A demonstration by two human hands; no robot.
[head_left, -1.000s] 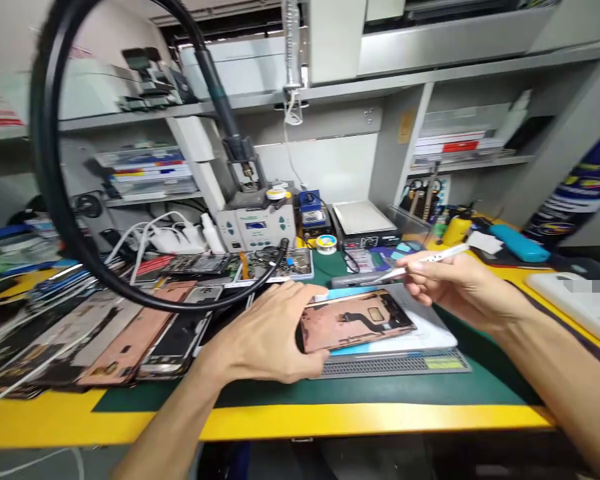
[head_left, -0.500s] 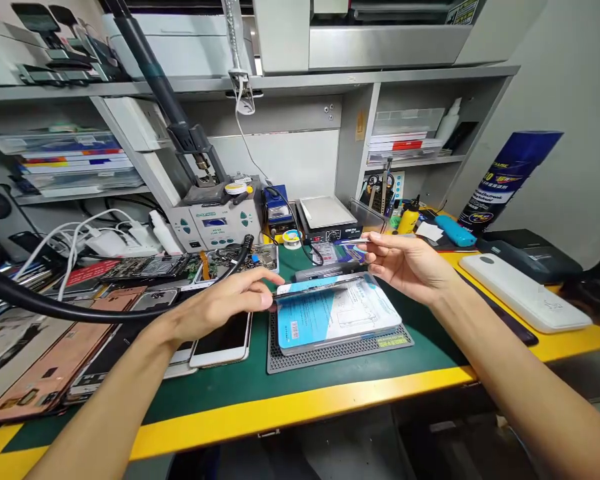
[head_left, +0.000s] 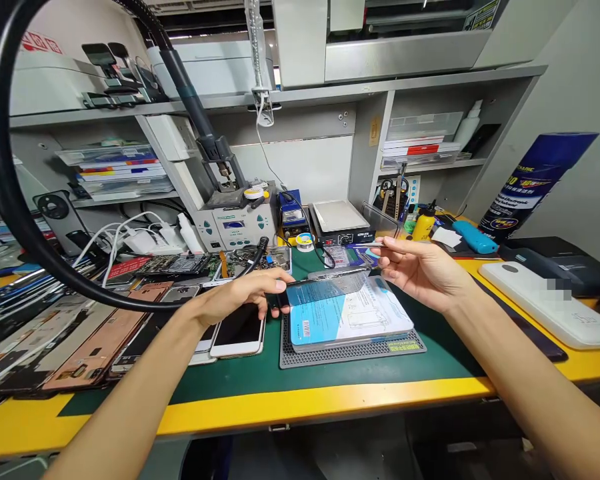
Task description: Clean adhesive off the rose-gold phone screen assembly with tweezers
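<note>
One phone panel (head_left: 325,287), tilted over the box (head_left: 365,317), gripped at its left end by the left hand (head_left: 253,288); one slim tool (head_left: 370,246), pinched in the right hand (head_left: 423,268) (tip unclear from here).

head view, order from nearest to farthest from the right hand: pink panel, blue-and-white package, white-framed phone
1. Blue-and-white package, below and left of the right hand
2. White-framed phone, left of the package
3. Pink panel, farther left
</note>
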